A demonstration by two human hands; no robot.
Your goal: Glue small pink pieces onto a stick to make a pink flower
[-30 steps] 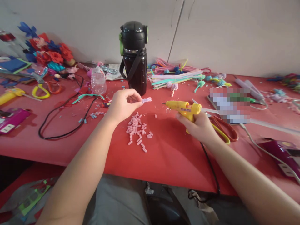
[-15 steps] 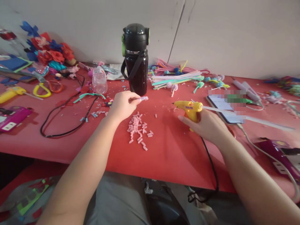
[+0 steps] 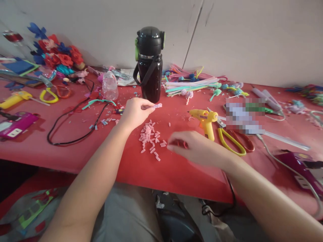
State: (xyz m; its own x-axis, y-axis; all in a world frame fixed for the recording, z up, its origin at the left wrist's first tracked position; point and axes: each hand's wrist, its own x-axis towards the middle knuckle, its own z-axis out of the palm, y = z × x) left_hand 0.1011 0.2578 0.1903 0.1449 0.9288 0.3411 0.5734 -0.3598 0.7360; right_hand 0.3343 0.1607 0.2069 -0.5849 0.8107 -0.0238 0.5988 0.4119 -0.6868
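My left hand (image 3: 136, 112) is closed in a pinch on a small lilac fuzzy piece (image 3: 157, 105), held in front of the black bottle. Below it, a loose pile of short pink pipe cleaner pieces (image 3: 147, 132) lies on the red table. My right hand (image 3: 190, 146) hovers at the right edge of this pile, fingers curved and apart, with nothing visible in them. Its fingertips are close to a few stray pink pieces (image 3: 163, 143). Just beyond that hand, a yellow glue gun (image 3: 207, 122) rests on the table with its nozzle pointing left.
The black bottle (image 3: 150, 74) stands at the back. Scissors (image 3: 233, 141) and a phone (image 3: 242, 117) lie right of the glue gun. Bundled pipe cleaners (image 3: 191, 85) are behind. A clear plastic bottle (image 3: 110, 86), a black cable (image 3: 63, 143) and another yellow glue gun (image 3: 15, 100) are left.
My right hand has let go of the glue gun, leaving it on the table, and moved left and nearer to the pink pieces. My left hand keeps its pinch. The view shifted slightly.
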